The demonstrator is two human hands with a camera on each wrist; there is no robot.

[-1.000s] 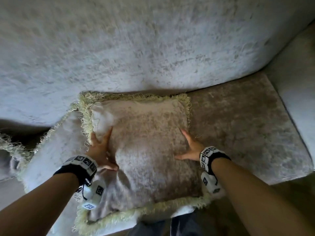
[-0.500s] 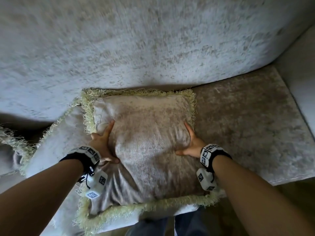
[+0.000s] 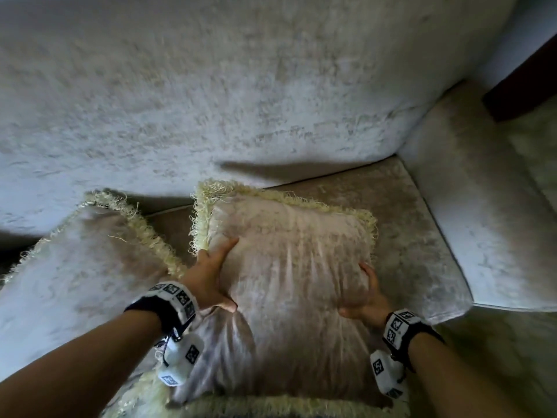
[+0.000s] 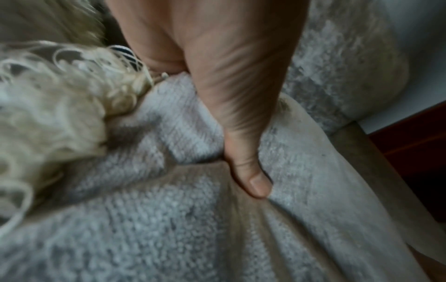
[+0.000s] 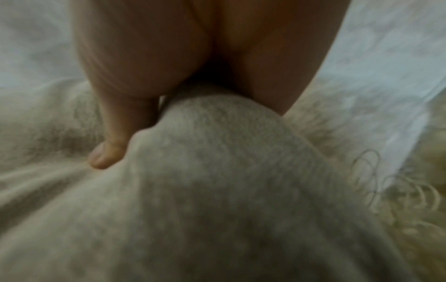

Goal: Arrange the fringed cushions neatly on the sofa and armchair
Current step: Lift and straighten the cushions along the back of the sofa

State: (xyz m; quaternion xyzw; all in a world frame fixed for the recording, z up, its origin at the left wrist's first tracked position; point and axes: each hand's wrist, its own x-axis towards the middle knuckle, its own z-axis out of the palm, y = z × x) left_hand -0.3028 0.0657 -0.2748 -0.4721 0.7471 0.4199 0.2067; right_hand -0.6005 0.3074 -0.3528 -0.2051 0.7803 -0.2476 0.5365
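The pale grey-beige velvet sofa (image 3: 376,206) (seat cushion darker) carried two fringed beige velvet cushions (image 3: 289,282) (image 3: 75,267) side by side.

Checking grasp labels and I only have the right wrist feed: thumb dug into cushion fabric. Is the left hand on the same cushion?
Observer: Yes. In the head view the left hand grips the cushion at its left edge and the right hand at its right.
Operator: Other cushions nearby?
Observer: A second fringed cushion lies to its left on the sofa seat.
Operator: Left thumb?
Observer: In the left wrist view, the thumb is pressed into a fabric fold.
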